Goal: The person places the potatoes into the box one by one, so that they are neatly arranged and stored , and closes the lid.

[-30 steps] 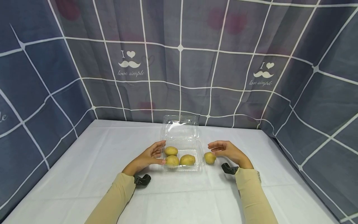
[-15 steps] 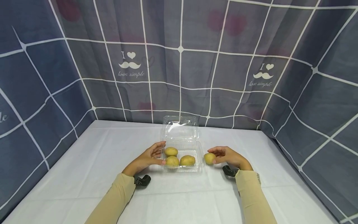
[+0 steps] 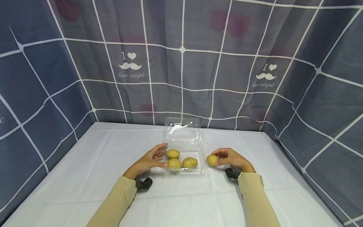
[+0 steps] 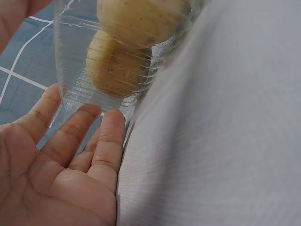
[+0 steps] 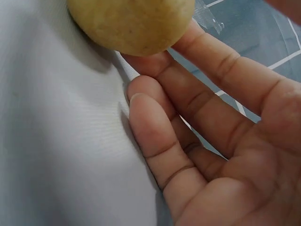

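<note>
A clear plastic clamshell container point(image 3: 200, 157) stands on the white table with its lid point(image 3: 182, 130) raised at the back. Inside lie a front-left potato point(image 3: 174, 163), a back-left potato point(image 3: 173, 154) and a front-right potato point(image 3: 190, 162). My left hand point(image 3: 148, 160) touches the container's left side, fingers extended and thumb near the front corner. Through the ribbed wall a potato point(image 4: 113, 66) shows in the left wrist view. Just right of the container, my right hand point(image 3: 232, 157) pinches another potato point(image 3: 211, 160) between thumb and fingers. In the right wrist view this potato point(image 5: 134, 23) hides some fingertips.
A white cloth point(image 3: 181, 201) covers the table. Grey-blue checked curtains point(image 3: 198, 69) rise behind it and on both sides. Black wrist-worn devices sit at the left wrist point(image 3: 144, 183) and the right wrist point(image 3: 233, 173).
My right hand has come down and closed its thumb and fingers on the potato beside the container. The left hand and the container's potatoes keep their places.
</note>
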Demonstrator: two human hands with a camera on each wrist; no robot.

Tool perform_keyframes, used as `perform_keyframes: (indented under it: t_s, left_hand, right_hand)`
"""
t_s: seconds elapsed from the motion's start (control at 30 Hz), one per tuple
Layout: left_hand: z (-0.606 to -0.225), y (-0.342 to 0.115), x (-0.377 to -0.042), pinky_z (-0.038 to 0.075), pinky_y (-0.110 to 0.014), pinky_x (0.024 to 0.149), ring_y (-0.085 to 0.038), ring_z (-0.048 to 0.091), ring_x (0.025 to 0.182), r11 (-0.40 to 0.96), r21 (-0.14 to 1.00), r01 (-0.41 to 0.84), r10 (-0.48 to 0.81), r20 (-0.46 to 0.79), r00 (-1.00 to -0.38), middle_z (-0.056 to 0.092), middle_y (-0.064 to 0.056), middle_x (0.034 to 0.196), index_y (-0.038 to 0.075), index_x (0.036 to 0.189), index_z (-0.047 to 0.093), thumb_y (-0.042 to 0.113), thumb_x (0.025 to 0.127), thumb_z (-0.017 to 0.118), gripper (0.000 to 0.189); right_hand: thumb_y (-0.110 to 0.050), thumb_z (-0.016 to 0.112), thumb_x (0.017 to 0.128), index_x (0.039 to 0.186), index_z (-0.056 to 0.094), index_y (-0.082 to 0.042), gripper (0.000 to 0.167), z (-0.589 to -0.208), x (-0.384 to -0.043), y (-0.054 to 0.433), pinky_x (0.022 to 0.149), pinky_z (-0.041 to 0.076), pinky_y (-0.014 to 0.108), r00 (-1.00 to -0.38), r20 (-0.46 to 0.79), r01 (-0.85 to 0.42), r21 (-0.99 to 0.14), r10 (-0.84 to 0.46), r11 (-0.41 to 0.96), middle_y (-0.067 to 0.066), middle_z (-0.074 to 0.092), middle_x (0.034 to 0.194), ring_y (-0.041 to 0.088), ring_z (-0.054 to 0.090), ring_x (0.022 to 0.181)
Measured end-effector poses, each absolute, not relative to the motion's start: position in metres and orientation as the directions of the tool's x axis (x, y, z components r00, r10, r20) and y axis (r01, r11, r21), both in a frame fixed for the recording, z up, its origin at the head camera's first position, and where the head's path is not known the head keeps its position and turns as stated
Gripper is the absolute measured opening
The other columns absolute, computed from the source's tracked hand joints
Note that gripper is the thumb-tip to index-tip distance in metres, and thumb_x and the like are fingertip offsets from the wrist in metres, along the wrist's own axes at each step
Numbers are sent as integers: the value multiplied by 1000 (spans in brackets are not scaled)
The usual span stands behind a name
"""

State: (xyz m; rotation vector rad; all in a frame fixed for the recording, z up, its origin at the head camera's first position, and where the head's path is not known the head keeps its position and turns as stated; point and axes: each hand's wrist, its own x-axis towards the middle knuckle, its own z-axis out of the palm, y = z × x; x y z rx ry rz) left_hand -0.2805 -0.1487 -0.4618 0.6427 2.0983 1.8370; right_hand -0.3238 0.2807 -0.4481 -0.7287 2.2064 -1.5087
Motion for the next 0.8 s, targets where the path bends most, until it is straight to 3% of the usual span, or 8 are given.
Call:
perform_keyframes:
  t_s: [0.8]
  left_hand:
    - [-459, -148, -280, 28, -59, 130, -50, 27, 158, 102, 986, 131, 493, 65, -868, 23, -28, 175, -3, 169, 23, 10, 91, 87, 102]
  right_hand:
    - [-3, 84, 89, 133, 63, 16, 52, -448, -325, 280, 89, 53, 24, -911, 69, -200, -936, -407, 291, 6, 73, 114, 18, 63, 102]
